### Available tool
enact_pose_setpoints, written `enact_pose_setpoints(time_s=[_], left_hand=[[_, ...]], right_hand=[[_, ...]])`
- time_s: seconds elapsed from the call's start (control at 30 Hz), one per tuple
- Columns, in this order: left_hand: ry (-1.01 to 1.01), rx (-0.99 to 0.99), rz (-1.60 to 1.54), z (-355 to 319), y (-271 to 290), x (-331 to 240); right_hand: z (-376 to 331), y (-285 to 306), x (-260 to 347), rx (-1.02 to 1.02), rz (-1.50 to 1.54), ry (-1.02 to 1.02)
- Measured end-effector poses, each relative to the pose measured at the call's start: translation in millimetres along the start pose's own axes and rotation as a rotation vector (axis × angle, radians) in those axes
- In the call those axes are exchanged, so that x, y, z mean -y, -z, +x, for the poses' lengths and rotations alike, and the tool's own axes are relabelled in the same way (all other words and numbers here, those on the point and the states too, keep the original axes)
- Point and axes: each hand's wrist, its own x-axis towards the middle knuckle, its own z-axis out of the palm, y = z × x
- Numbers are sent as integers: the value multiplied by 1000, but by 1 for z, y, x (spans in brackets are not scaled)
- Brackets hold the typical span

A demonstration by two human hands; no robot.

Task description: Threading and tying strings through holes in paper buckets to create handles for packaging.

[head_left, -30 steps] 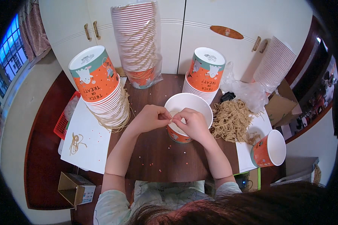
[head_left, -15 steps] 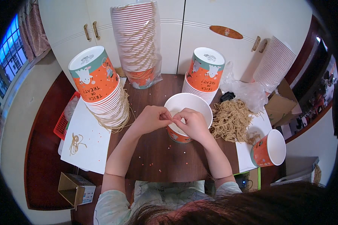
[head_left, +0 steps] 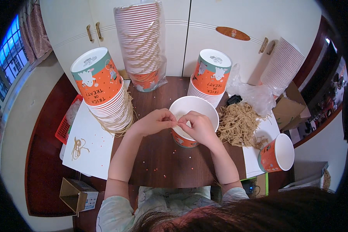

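Observation:
An orange and green paper bucket (head_left: 200, 105) with a white inside stands upright in front of me, its mouth facing up. At its near left rim, my left hand (head_left: 158, 121) and my right hand (head_left: 197, 125) meet fingertip to fingertip. Both are closed in a pinch; whatever lies between the fingers is too small to make out. Right of the bucket lies a heap of tan cord (head_left: 239, 123). On the left is an upside-down stack of matching buckets (head_left: 98, 87) with cord loops around the rims. Another upside-down stack (head_left: 210, 75) rises just behind the bucket.
A tall plastic-wrapped bucket stack (head_left: 139, 42) stands at the back. A single bucket (head_left: 276, 152) lies tilted at the right edge, near a crumpled clear bag (head_left: 253, 96). Loose cord pieces (head_left: 79, 149) rest on the left white board. More nested buckets (head_left: 282, 65) lean at the far right.
My left hand and forearm have shifted very slightly, with the fingertips still together. Everything else stays in place.

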Motion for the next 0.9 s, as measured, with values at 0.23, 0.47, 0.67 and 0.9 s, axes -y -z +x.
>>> enact_pose_setpoints(time_s=[0.23, 0.47, 0.67, 0.9], left_hand=[[249, 56, -389, -5, 8, -19], [245, 41, -501, -3, 6, -17], [219, 36, -525, -3, 3, -15], [232, 16, -521, -3, 4, -14]], right_hand=[[0, 7, 9, -90, 335, -95], [1, 1, 11, -222, 182, 253], [2, -3, 10, -281, 134, 294], [2, -6, 12, -298, 73, 307]])
